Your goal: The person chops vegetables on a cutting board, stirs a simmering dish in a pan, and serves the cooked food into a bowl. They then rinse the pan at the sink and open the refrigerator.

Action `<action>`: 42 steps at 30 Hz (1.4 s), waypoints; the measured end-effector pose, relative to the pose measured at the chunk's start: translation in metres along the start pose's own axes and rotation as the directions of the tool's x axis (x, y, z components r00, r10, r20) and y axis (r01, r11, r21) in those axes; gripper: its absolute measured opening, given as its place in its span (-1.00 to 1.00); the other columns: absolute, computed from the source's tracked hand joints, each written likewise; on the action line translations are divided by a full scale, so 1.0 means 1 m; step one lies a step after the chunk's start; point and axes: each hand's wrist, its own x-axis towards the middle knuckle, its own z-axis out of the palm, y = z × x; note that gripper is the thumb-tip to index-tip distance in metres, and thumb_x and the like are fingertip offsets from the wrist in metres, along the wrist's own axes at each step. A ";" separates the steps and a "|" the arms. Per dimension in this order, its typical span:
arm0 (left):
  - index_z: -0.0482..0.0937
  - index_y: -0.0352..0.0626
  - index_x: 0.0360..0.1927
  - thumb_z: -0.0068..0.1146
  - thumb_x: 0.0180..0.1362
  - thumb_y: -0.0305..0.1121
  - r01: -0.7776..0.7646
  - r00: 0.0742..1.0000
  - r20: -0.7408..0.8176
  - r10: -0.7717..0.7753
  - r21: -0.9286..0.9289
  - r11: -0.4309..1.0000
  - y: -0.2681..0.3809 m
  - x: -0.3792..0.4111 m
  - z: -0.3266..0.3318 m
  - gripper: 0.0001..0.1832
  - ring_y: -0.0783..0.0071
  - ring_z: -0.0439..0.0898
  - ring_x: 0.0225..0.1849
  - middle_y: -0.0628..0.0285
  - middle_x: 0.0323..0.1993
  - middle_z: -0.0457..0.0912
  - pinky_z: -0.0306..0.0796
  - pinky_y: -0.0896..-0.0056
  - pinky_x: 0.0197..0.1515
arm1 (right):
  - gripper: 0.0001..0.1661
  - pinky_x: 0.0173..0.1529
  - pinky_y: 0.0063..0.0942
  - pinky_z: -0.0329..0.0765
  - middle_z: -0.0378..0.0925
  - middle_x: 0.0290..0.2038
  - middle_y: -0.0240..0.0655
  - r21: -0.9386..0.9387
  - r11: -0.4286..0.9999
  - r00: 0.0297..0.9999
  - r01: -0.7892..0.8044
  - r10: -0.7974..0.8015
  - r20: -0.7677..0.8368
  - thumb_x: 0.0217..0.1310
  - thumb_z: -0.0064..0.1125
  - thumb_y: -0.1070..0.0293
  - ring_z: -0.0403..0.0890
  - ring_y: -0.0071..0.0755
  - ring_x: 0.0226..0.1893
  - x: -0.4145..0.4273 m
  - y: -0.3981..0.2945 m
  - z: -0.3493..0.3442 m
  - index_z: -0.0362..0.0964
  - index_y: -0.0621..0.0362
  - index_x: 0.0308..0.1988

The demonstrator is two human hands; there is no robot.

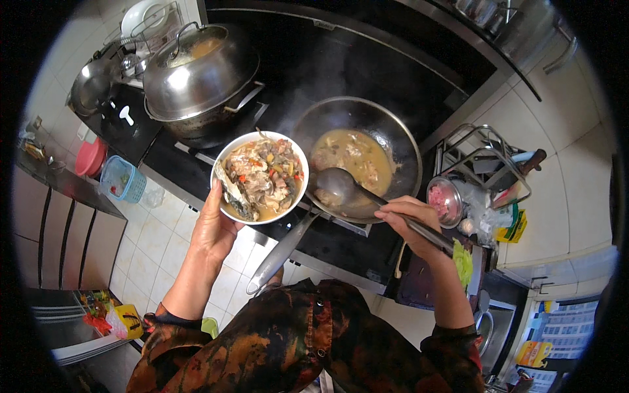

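Note:
My left hand [211,221] holds a white bowl [305,173] by its left side. Pieces of fish [260,172] with red pepper bits and broth fill it close to the rim. In my right hand [413,223] is the dark handle of a ladle [336,185], whose rounded back faces up over the wok [403,147]. Yellowish broth [361,152] with some solid pieces lies in the wok, and faint steam rises above it. The wok's grey handle [282,253] points towards me, below the bowl. Whether anything is under the ladle's head is hidden.
A large lidded pot [201,78] stands on the left of the black stove. At right are a bowl of pink minced meat [444,201], a metal knife rack [486,147] and a dark cutting board [422,280]. Blue [125,179] and red baskets [91,156] sit at left.

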 end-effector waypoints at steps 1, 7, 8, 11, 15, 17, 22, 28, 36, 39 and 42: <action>0.31 -0.07 0.14 0.15 0.04 0.11 0.002 1.000 0.004 -0.002 -0.001 1.000 0.000 0.001 0.000 -0.32 0.37 0.47 0.06 0.24 0.04 0.46 0.41 0.19 0.08 | -0.89 -0.34 -0.54 0.47 0.57 -0.39 -0.23 -0.010 1.000 1.000 0.022 -0.022 -0.012 0.05 0.22 0.45 0.55 -0.43 -0.43 0.000 -0.002 0.004 0.56 0.22 -0.34; 0.33 -0.09 0.12 0.16 0.04 0.10 0.006 1.000 0.014 -0.006 0.005 1.000 0.002 0.000 0.005 -0.33 0.39 0.51 0.02 0.24 0.01 0.49 0.43 0.22 0.05 | -0.61 -0.28 -0.48 0.61 0.54 -0.30 -0.09 0.558 0.757 0.886 -0.339 0.457 -0.082 0.25 0.02 0.22 0.65 -0.19 -0.31 0.017 0.018 0.007 0.41 0.42 -0.24; 0.34 -0.08 0.12 0.16 0.04 0.09 0.007 1.000 0.018 -0.007 0.001 1.000 0.001 0.000 0.004 -0.34 0.39 0.51 0.01 0.24 0.00 0.49 0.44 0.22 0.04 | -0.63 -0.28 -0.48 0.62 0.52 -0.30 -0.10 0.617 0.705 0.853 -0.349 0.512 -0.103 0.27 -0.01 0.22 0.65 -0.18 -0.32 0.017 0.021 0.007 0.38 0.40 -0.23; 0.40 0.00 0.04 0.15 0.05 0.09 0.012 0.999 0.047 -0.011 -0.009 1.000 -0.002 0.002 0.001 -0.44 0.43 0.53 -0.02 0.28 -0.04 0.52 0.46 0.23 0.01 | -0.63 -0.29 -0.49 0.63 0.50 -0.31 -0.11 0.649 0.676 0.805 -0.350 0.571 -0.160 0.31 -0.07 0.20 0.65 -0.17 -0.34 0.017 0.019 0.000 0.33 0.38 -0.22; 0.36 -0.03 0.11 0.13 0.06 0.10 0.038 0.998 0.051 -0.039 0.026 0.999 -0.007 0.004 0.002 -0.38 0.41 0.50 0.00 0.26 0.00 0.50 0.44 0.21 0.03 | -0.63 -0.34 -0.54 0.64 0.52 -0.33 -0.08 0.581 0.773 0.848 -0.254 0.467 -0.250 0.29 -0.02 0.23 0.66 -0.25 -0.37 0.025 -0.008 -0.028 0.37 0.41 -0.22; 0.40 -0.01 0.07 0.14 0.06 0.09 0.045 0.995 0.091 -0.046 0.020 0.999 -0.009 0.005 0.004 -0.42 0.41 0.52 -0.03 0.28 -0.03 0.52 0.45 0.20 0.02 | -0.65 -0.35 -0.57 0.64 0.53 -0.34 -0.07 0.555 0.806 0.861 -0.207 0.419 -0.287 0.29 -0.04 0.26 0.66 -0.27 -0.39 0.030 -0.032 -0.039 0.39 0.42 -0.25; 0.40 -0.01 -0.19 0.10 0.12 0.03 0.061 0.993 0.097 -0.060 -0.003 0.998 -0.012 0.006 0.021 -0.62 0.51 0.59 -0.19 0.34 -0.23 0.56 0.55 0.26 -0.12 | -0.63 -0.32 -0.56 0.64 0.57 -0.40 -0.03 0.389 0.916 0.917 -0.099 0.235 -0.321 0.29 -0.03 0.28 0.66 -0.28 -0.39 0.037 -0.088 -0.049 0.41 0.48 -0.24; 0.39 0.00 -0.16 0.12 0.13 -0.06 0.119 0.982 0.154 -0.111 -0.044 0.992 -0.018 0.011 0.028 -0.67 0.44 0.60 -0.16 0.30 -0.21 0.57 0.54 0.16 -0.07 | -0.81 -0.28 -0.54 0.53 0.60 -0.40 -0.18 -0.102 0.981 0.975 0.162 -0.175 -0.136 0.13 0.13 0.39 0.60 -0.37 -0.39 0.032 -0.120 -0.034 0.52 0.31 -0.32; 0.33 -0.03 -0.13 0.13 0.11 -0.04 0.142 0.970 0.210 -0.119 -0.099 0.985 -0.030 0.015 0.038 -0.60 0.39 0.59 -0.13 0.24 -0.15 0.53 0.53 0.14 -0.07 | -0.64 -0.24 -0.52 0.60 0.58 -0.37 -0.02 0.180 0.983 0.896 -0.026 0.103 -0.432 0.27 0.00 0.26 0.65 -0.31 -0.36 0.015 -0.103 -0.046 0.43 0.43 -0.22; 0.33 -0.03 -0.12 0.13 0.11 -0.03 0.127 0.971 0.219 -0.099 -0.116 0.985 -0.034 0.017 0.033 -0.60 0.40 0.58 -0.12 0.24 -0.14 0.53 0.54 0.15 -0.07 | -0.62 -0.26 -0.53 0.61 0.58 -0.37 -0.03 0.227 0.969 0.865 -0.096 0.194 -0.462 0.27 0.01 0.23 0.65 -0.31 -0.37 0.012 -0.073 -0.053 0.44 0.42 -0.22; 0.33 -0.03 -0.13 0.12 0.12 -0.02 0.113 0.975 0.201 -0.092 -0.099 0.989 -0.027 0.013 0.033 -0.59 0.41 0.58 -0.12 0.24 -0.13 0.52 0.54 0.18 -0.07 | -0.70 -0.29 -0.56 0.61 0.57 -0.39 -0.14 0.224 0.944 0.846 -0.241 0.317 -0.428 0.24 0.07 0.31 0.65 -0.36 -0.40 0.002 -0.032 -0.044 0.45 0.40 -0.26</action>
